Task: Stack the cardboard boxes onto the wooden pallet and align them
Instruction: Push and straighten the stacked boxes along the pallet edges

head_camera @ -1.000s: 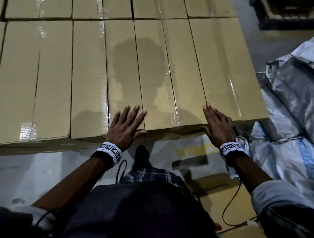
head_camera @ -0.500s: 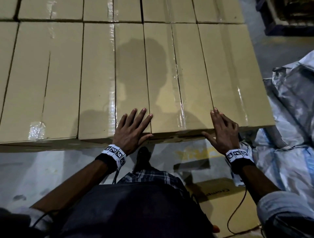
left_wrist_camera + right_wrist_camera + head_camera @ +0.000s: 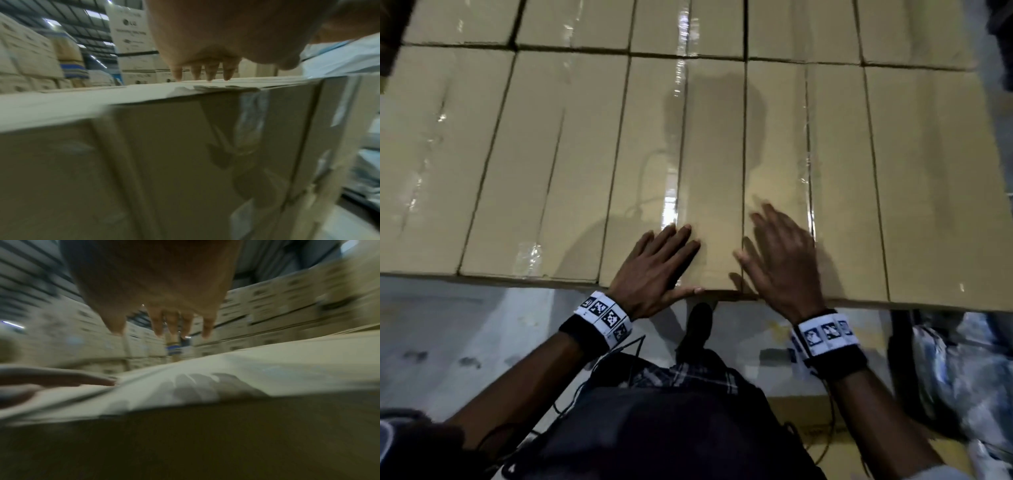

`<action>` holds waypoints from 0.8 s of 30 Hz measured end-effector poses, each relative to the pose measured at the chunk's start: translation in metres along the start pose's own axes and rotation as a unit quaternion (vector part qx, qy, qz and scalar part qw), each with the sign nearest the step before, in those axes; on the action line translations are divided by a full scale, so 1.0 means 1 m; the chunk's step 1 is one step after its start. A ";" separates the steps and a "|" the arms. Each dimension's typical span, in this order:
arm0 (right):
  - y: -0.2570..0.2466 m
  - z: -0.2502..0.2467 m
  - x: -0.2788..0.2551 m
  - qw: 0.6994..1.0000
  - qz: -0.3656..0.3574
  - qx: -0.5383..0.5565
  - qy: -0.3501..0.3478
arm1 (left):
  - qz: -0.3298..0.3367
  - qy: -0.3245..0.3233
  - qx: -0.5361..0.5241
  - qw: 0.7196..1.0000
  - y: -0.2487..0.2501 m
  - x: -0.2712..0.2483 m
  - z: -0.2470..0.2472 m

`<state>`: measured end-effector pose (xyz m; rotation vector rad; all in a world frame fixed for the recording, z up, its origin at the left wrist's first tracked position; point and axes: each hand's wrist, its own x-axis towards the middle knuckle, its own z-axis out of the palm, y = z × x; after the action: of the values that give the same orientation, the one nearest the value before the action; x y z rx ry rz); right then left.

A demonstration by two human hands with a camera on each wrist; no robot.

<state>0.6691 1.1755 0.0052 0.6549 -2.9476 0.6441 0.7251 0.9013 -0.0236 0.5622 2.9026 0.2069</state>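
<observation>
Boxes: cardboard boxes (image 3: 571, 164) lie packed side by side in one flat top layer; a second row sits behind them, farther from the person.
Landmark: near edge of the box layer (image 3: 825, 303), which faces the person and overhangs the pale floor (image 3: 465, 335).
Pallet: wooden pallet is not visible in any view; presumably it lies beneath the layer.
Left hand: left hand (image 3: 654, 270) lies flat on a box top just behind the near edge, fingers (image 3: 678, 240) straight and together, thumb along the edge; it holds nothing.
Left wrist view: fingertips (image 3: 207, 73) touch the box top; the taped front face (image 3: 185, 162) drops away below.
Right hand: right hand (image 3: 780, 260) is spread above the neighbouring box across one seam from the left hand, fingers straight and parted, gripping nothing; blur hides whether the palm touches.
Right wrist view: fingers (image 3: 162, 322) hang clear above their own shadow on the box top, so the fingertips appear lifted.
Step in hand: judged to be squaring the two middle boxes against their neighbours.
Method: press with flat palms close to the near edge and push evenly away from it, so each box slides without twisting; check that the front faces come flush along the near edge.
Caution: glossy tape strips (image 3: 671, 205) behind the near edge look slippery; palms seem better placed on bare cardboard.
Beside the stack: wrapped grey bundles (image 3: 962, 377) lie on the floor below the near edge's right end.
</observation>
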 end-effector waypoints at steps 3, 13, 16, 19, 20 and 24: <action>-0.064 0.043 0.021 0.994 -0.046 -0.010 -0.095 | -0.038 0.024 0.006 0.999 -0.032 -0.037 -0.005; -0.206 0.142 0.019 0.973 -0.117 -0.073 -0.185 | -0.170 0.014 0.012 0.985 -0.155 -0.165 0.014; -0.208 0.156 0.016 0.972 -0.121 -0.133 -0.149 | -0.151 0.036 0.009 0.988 -0.161 -0.166 0.023; -0.210 0.158 0.015 0.970 -0.126 -0.165 -0.130 | -0.139 0.050 0.005 0.989 -0.167 -0.168 0.030; -0.209 0.157 0.016 0.968 -0.123 -0.175 -0.130 | -0.128 0.043 0.002 0.991 -0.168 -0.168 0.029; -0.219 0.159 0.018 0.963 -0.116 -0.214 -0.117 | -0.044 0.012 -0.011 0.999 -0.196 -0.178 0.027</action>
<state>0.7493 0.9230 -0.0527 1.0586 -2.9911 -0.0983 0.8230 0.6567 -0.0572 0.4298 2.9369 0.2346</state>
